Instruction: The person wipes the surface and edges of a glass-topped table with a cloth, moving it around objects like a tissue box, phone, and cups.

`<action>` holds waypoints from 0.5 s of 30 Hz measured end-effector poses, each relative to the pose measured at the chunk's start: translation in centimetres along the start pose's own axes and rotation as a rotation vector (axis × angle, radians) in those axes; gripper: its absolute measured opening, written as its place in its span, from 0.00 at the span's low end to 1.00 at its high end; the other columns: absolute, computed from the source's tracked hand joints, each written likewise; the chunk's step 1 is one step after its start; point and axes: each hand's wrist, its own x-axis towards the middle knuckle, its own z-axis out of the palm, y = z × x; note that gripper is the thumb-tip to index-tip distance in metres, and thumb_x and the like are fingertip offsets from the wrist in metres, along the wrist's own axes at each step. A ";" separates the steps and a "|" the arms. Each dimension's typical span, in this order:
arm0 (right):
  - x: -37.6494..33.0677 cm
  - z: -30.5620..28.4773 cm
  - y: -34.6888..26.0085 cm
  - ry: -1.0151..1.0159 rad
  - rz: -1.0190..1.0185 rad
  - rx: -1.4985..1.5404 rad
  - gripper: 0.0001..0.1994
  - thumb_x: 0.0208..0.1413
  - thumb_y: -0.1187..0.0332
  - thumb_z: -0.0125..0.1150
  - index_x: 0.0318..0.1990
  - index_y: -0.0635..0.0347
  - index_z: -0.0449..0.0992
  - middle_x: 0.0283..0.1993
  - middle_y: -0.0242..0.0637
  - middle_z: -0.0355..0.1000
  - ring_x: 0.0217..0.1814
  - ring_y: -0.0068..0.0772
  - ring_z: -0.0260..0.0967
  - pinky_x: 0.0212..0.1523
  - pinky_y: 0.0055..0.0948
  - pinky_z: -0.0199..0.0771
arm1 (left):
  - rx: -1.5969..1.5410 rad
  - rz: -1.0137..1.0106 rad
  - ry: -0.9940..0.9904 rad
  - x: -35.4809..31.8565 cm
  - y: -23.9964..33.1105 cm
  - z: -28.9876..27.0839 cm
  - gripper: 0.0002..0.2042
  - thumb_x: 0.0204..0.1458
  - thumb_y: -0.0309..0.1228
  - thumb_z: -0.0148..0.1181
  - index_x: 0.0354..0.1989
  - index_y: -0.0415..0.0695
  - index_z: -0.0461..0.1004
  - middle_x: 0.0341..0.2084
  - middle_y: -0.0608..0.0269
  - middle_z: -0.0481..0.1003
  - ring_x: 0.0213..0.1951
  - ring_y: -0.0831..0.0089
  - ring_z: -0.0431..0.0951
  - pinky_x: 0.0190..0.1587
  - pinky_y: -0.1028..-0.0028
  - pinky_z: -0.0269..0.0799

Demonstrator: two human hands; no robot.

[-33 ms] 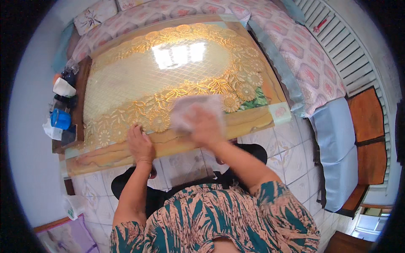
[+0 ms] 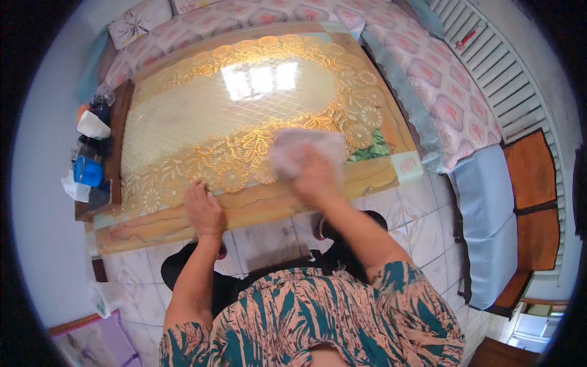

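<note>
A: Where to look for the pale pinkish-white, roughly square cloth (image 2: 310, 137)?

B: On the low rectangular table (image 2: 263, 197) with the tan marbled border, right of the middle, over the near part of the gold flower-patterned lace cover (image 2: 244, 116).

A: And beneath which hand?

B: Beneath the bare right hand (image 2: 315, 174), seemingly palm down. Reaching past the fingers on the far side, and out to left and right as well.

A: Pinched, or pressed flat?

B: Too blurred to tell.

A: Any long axis to go by?

B: None clear in the cloth; about as wide as deep, with smeared edges. In the table, yes: left to right, tilting slightly upward toward the right in this view.

A: And the bare left hand (image 2: 205, 209)?

B: Well to the left of the cloth, apart from it. Resting across the near border, fingers close together and slightly bent, with nothing visibly pinched.

A: So, nearer by far?

B: The right, already touching.

A: And around the cloth?

B: Just to the right, a green leaf-patterned patch (image 2: 374, 148); well off at the left end, a long brown wooden holder (image 2: 124, 116).
</note>
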 end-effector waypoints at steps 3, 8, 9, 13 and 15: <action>0.2 -4.4 10.6 0.149 0.304 -0.118 0.29 0.52 0.56 0.59 0.62 0.53 0.65 0.67 0.47 0.58 0.70 0.47 0.50 0.68 0.44 0.47 | 0.005 -0.048 -0.009 -0.3 0.3 -0.6 0.17 0.49 0.24 0.52 0.49 0.40 0.65 0.53 0.50 0.66 0.56 0.51 0.64 0.58 0.56 0.59; -2.2 -6.3 16.0 0.256 0.673 -0.433 0.28 0.57 0.51 0.52 0.62 0.53 0.65 0.65 0.43 0.60 0.69 0.47 0.53 0.66 0.46 0.50 | -0.027 -0.084 -0.064 -0.2 1.0 -0.9 0.17 0.49 0.24 0.52 0.50 0.40 0.64 0.55 0.51 0.64 0.58 0.51 0.62 0.60 0.57 0.57; -1.8 -5.9 14.7 0.257 0.706 -0.452 0.28 0.58 0.51 0.51 0.62 0.53 0.65 0.65 0.43 0.61 0.68 0.47 0.54 0.66 0.46 0.50 | -0.027 -0.090 -0.072 -0.3 1.2 -0.9 0.17 0.49 0.24 0.52 0.50 0.39 0.64 0.55 0.50 0.64 0.58 0.50 0.62 0.60 0.57 0.57; 2.6 -0.8 1.5 0.134 0.093 -0.029 0.31 0.49 0.58 0.60 0.62 0.57 0.64 0.65 0.47 0.59 0.70 0.50 0.50 0.67 0.47 0.47 | 0.022 -0.100 -0.087 -0.2 1.1 -1.8 0.17 0.49 0.24 0.51 0.50 0.38 0.65 0.55 0.49 0.64 0.58 0.50 0.62 0.60 0.57 0.57; 3.8 2.5 -4.9 -0.015 -0.130 0.134 0.34 0.47 0.56 0.62 0.64 0.52 0.63 0.69 0.46 0.53 0.72 0.48 0.47 0.68 0.48 0.46 | -0.003 -0.080 -0.094 0.1 1.3 -1.4 0.17 0.49 0.24 0.51 0.49 0.38 0.65 0.54 0.49 0.64 0.58 0.50 0.62 0.60 0.57 0.57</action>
